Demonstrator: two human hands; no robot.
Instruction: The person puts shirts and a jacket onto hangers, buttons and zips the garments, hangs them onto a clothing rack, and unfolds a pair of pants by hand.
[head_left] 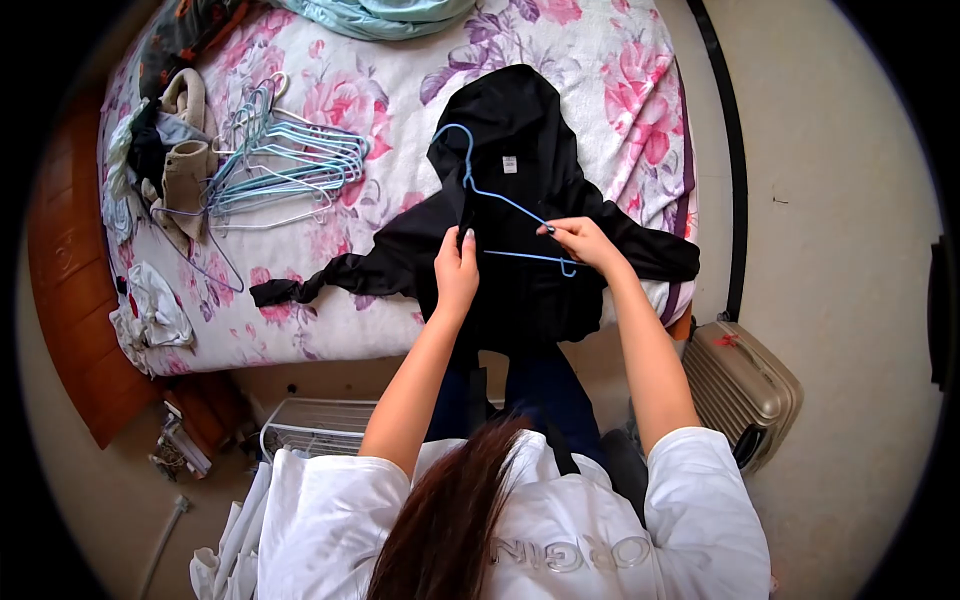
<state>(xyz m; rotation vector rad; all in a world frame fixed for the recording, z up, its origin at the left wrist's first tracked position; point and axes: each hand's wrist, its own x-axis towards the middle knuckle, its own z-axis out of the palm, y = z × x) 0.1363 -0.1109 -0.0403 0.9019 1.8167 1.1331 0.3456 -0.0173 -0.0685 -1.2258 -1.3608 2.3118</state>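
One bed point(400, 170) taking up most of the view, spread with a white cover printed in pink and purple flowers, creased near the right edge. Beyond that edge, a pale surface point(840, 200), floor or wall not determinable, crossed by a black strip point(738, 170). Along the left end, a wooden panel point(80, 300). On the bed, at its near edge, a black hooded jacket point(520, 310), laid out with sleeves spread, one on the left twisted. Just beside the near right corner, a ribbed suitcase point(740, 380). On the left, a heap of clothes point(185, 175) touching a pile of wire hangers point(300, 186). At the far edge, a teal bundle point(385, 15). Below the near edge, a white wire rack point(320, 420), partly hidden. Near the left corner, a crumpled white garment point(155, 310). Over the jacket, a blue hanger point(512, 204), left end obstructed by fabric. Right hand point(585, 243) closed on its right end; left hand point(457, 268) pinching the jacket's front edge, contact with hanger there not visible.
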